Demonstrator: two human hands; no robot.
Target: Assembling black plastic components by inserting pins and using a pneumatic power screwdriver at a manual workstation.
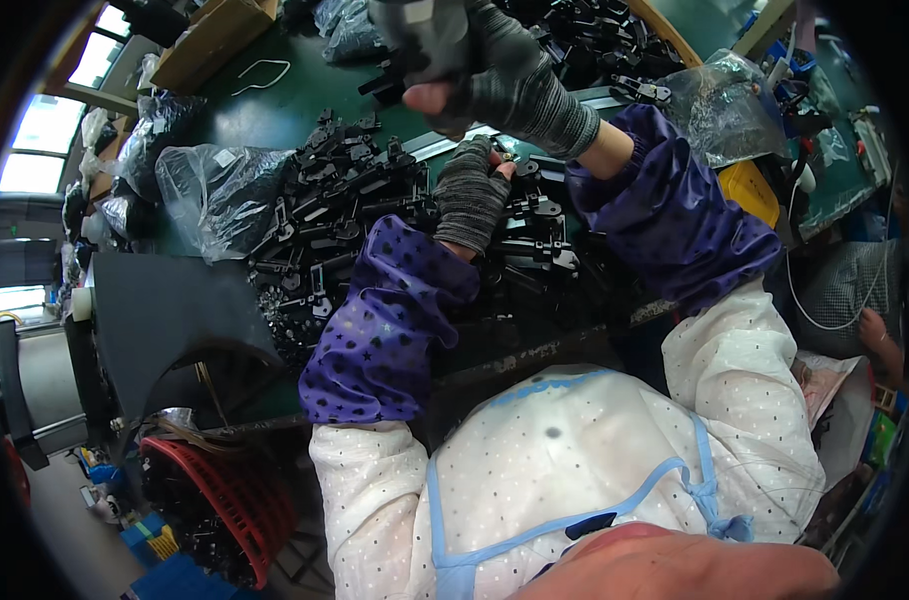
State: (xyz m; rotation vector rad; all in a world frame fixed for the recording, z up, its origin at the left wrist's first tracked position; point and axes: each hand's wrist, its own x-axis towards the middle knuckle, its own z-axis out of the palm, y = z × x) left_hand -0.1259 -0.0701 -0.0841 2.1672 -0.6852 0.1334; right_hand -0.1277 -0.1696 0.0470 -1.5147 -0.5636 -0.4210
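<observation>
My right hand (520, 100), in a grey fingerless knit glove, is raised over the far middle of the bench. Its fingers wrap round a bulky dark grey power tool (420, 35), which is blurred and partly cut off by the top edge. Nearer to me, my left hand (472, 195), gloved alike, is closed with its fingertips at a pale metal rail (440, 145). Whatever they pinch there is small and mostly hidden. Heaps of black hinge-like metal parts (340, 190) lie left of this hand, and similar black parts (530, 245) lie to its right.
Clear plastic bags lie at the left (220, 195) and the right (730, 105) of the green bench. A cardboard box (215, 40) stands far left. Below the bench's left end is a red basket (220, 500) of dark parts. Another person's hand (880, 340) shows at the far right.
</observation>
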